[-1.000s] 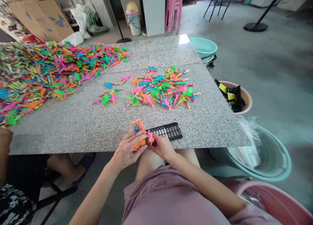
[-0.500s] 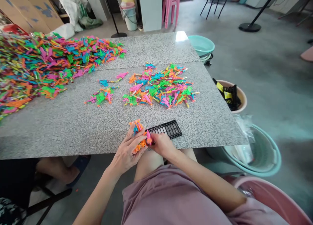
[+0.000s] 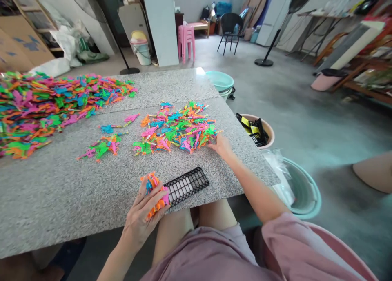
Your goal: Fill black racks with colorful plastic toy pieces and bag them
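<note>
My left hand [image 3: 139,213] is curled around the left end of a black plastic grid rack [image 3: 192,183], at the table's front edge. Small orange, pink and blue plastic toy pieces [image 3: 156,207] stand packed in that end, under my fingers. The rack's right part has bare cells with something white showing through. My right hand [image 3: 223,147] is at the right edge of a loose pile of bright plastic toys [image 3: 180,128], thumb apart from the fingers. Its fingertips are partly hidden against the pile, and nothing shows in its grip.
A much larger heap of the same toys [image 3: 52,105] covers the table's far left. A small cluster [image 3: 102,147] lies between the heaps. Along the right side stand a basin of black racks [image 3: 257,130], a green tub [image 3: 301,191] and a pink tub [image 3: 343,248].
My right hand has left the rack and reached forward right to the pile. A pink piece now sits in the rack beside my left fingers. The head view has tilted up and turned right.
</note>
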A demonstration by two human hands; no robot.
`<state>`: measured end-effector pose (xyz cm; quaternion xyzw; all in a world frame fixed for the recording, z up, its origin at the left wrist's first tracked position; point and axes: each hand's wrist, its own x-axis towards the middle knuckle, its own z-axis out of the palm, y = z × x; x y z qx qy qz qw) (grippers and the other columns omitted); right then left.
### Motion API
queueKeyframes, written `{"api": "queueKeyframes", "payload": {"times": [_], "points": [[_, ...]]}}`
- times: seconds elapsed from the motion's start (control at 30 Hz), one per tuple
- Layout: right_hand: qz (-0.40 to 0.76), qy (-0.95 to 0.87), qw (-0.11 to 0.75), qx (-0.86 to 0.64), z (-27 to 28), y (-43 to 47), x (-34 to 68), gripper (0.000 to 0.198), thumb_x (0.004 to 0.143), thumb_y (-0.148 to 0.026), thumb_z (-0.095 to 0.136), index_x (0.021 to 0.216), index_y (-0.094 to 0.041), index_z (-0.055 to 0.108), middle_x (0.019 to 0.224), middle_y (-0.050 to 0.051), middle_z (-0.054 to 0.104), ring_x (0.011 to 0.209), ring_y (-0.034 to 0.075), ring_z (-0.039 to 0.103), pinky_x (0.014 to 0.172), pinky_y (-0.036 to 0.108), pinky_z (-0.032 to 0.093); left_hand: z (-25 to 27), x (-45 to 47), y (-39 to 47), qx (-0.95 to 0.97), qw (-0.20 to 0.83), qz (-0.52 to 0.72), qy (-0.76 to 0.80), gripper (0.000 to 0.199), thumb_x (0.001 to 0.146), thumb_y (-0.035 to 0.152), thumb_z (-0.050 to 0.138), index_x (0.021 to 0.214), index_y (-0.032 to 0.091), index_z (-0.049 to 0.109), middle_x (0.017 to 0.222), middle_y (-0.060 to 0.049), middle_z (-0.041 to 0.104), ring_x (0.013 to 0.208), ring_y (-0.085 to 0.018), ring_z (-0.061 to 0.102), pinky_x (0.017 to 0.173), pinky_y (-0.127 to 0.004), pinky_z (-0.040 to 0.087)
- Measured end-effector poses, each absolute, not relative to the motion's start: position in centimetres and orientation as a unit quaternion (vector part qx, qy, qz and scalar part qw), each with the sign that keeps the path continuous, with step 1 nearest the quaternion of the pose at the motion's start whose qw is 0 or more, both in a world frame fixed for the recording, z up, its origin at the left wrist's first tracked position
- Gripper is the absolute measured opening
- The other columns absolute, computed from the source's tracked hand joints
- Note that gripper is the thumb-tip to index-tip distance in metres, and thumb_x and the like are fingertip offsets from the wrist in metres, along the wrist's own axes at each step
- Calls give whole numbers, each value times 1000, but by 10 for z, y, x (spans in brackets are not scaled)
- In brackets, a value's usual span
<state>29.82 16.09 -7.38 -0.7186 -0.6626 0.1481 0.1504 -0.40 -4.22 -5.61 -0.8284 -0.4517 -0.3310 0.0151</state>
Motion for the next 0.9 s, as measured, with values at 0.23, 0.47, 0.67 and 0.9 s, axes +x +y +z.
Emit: {"api": "queueKeyframes", "payload": {"times": [0.23, 0.47, 0.67, 0.9], "points": [[183, -709, 31, -680, -87, 115, 330, 3, 74, -15, 65, 76, -16, 67, 73, 7, 67, 74, 22, 62, 64, 27, 38, -59, -6, -44, -823, 23, -341, -454, 36, 89, 17, 65, 125, 17, 61, 124, -10, 69, 142, -32, 35, 105, -52, 50], [89, -662, 143, -730, -74, 102, 356, 14, 80, -15, 54, 92, -15, 62, 82, 8, 67, 78, 21, 61, 67, 27, 37, -57, -6, -39, -824, 12, -356, -440, 41, 88, 16, 66, 128, 20, 60, 126, -8, 68, 142, -31, 37, 109, -50, 47], [177, -669, 284, -663, -67, 94, 332, 17, 81, -20, 52, 97, -16, 56, 83, 6, 67, 68, 18, 60, 65, 28, 41, -57, -8, -45, -816, 11, -340, -467, 40, 90, 24, 64, 130, 26, 60, 128, -3, 67, 142, -30, 35, 108, -50, 49], [395, -745, 270, -464, -90, 39, 213, 12, 76, -13, 53, 86, -19, 57, 84, 3, 64, 77, 16, 60, 72, 27, 47, -44, -10, -45, -824, -29, -313, -471, 30, 89, 22, 66, 119, 21, 67, 125, -8, 68, 144, -31, 29, 110, -53, 45]]}}
